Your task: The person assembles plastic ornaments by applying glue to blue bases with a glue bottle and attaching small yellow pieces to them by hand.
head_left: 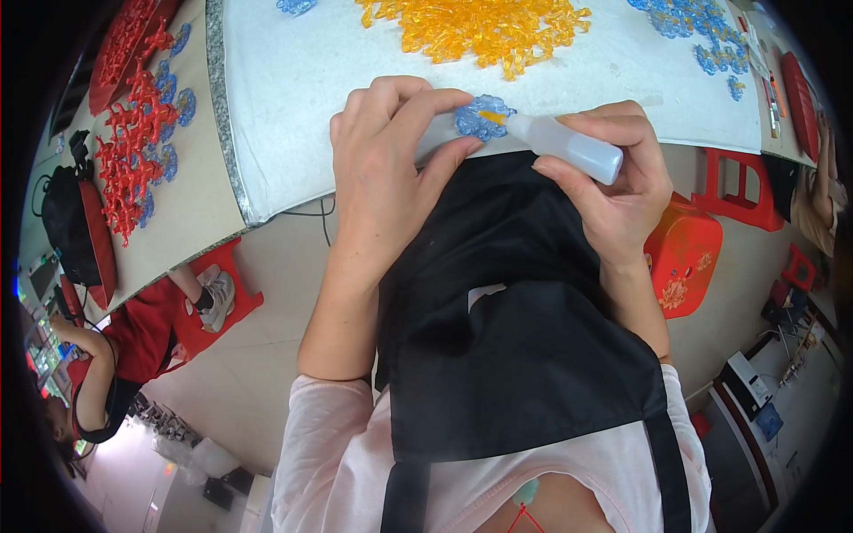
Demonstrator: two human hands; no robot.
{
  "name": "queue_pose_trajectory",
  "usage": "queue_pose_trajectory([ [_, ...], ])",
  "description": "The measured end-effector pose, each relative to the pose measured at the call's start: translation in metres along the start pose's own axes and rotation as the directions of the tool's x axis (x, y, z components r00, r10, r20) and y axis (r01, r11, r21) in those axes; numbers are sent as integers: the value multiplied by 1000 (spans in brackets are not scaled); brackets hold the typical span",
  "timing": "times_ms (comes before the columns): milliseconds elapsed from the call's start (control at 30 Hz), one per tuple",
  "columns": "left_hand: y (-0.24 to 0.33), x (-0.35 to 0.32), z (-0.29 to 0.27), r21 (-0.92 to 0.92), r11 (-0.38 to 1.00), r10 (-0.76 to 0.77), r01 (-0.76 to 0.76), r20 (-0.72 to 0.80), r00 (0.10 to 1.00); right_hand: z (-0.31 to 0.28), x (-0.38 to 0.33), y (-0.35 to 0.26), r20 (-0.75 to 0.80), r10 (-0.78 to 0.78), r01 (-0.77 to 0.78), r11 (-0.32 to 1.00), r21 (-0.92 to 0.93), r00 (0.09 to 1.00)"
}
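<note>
The left hand point(386, 169) is clenched around a blue bead flower point(484, 117), pinning it at the near edge of the desk point(293, 98); the flower shows just past the thumb and forefinger. The right hand point(613, 182) grasps a small white squeeze bottle point(569, 147), tilted so its orange nozzle touches the flower's middle. Both hands sit close together above a black apron point(506, 338).

Farther up the white-covered desk lies a heap of orange beads point(480, 31), well apart from the hands, with loose blue flowers point(702, 31) toward the right corner. A second desk on the left carries red bead pieces point(133, 133) mixed with blue ones, beside a red tray point(98, 253). To the right of the apron stands an orange stool point(684, 258) with a pale flower pattern; a red stool point(737, 186) stands behind it. Another person in a red top point(133, 333) sits at lower left.
</note>
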State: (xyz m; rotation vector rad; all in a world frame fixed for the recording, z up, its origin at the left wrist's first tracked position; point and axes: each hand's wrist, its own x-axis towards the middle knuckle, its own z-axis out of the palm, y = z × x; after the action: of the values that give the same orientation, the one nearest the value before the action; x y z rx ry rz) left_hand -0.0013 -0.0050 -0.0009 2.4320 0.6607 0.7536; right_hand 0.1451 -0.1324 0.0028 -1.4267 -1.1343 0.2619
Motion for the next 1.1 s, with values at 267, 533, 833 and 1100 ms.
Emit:
queue_pose_trajectory([
  [267,2,-1,-2,9,999,-53,53,42,998,1,-1,-2,1,-3,3,1000,-25,1000],
  [533,-2,-1,1,25,1000,12,-12,6,1000,0,0,0,10,13,-13,1000,-20,1000],
  [833,1,10,2,-31,999,16,-17,-40,999,-23,-5,1,-82,140,-114,960,257,987],
  [1100,25,76,-10,208,955,164,-211,220,961,-33,-10,-6,-89,398,-359,888,287,913],
])
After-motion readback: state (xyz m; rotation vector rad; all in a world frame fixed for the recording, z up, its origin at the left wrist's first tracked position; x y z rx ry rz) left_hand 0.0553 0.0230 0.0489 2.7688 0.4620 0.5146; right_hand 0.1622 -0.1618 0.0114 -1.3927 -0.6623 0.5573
